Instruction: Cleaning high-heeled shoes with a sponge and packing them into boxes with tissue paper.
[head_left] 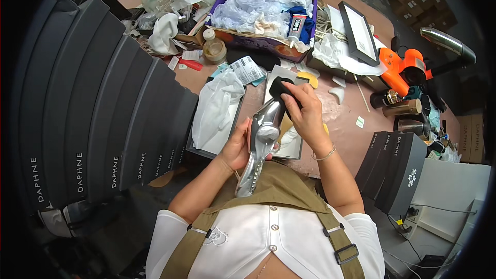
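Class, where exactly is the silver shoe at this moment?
In the head view, the silver shoe is near the centre, held in the left hand, its lower end over the olive garment, the right hand by its upper end.

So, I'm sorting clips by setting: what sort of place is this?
Probably a shoe workshop: there's a silver shoe, stacked boxes and an orange tool, perhaps a heat gun.
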### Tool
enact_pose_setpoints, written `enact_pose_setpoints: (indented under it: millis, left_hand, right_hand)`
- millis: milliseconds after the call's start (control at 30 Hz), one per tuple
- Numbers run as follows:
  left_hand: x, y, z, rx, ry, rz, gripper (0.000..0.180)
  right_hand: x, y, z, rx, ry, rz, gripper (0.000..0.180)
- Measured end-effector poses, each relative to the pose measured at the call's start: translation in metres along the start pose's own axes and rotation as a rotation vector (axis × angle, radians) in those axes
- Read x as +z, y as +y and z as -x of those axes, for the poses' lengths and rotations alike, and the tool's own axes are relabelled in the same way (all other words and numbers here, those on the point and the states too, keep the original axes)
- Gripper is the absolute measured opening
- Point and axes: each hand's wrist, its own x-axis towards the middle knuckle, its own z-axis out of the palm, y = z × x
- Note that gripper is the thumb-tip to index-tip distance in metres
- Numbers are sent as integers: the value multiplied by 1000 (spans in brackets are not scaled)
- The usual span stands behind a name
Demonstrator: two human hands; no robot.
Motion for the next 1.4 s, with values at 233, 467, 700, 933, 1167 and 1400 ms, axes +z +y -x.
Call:
enact_pose_setpoints:
  millis: [233, 467, 700, 933, 1167, 1400]
  left_hand:
    - [15, 6, 2, 188, 228, -320, 75]
    - [9, -7, 4, 101, 264, -153, 81]
    - [9, 3, 2, 226, 288, -76, 41]
    - [20, 2, 3, 287, 281, -154, 40]
    - [28, -5, 6, 281, 223, -193, 44]
    - [26, -7, 0, 292, 301, -202, 46]
  right_hand:
    - [14, -18, 21, -114, -145, 24, 27]
    - [22, -46, 61, -338, -519, 344, 14]
    - [-26, -62, 54, -133, -755, -73, 19]
    - [-27, -34, 20, -78, -37, 93, 35]
    - [13, 8, 10, -241, 95, 307, 30]
    - [17, 3, 32, -442, 5, 271, 38]
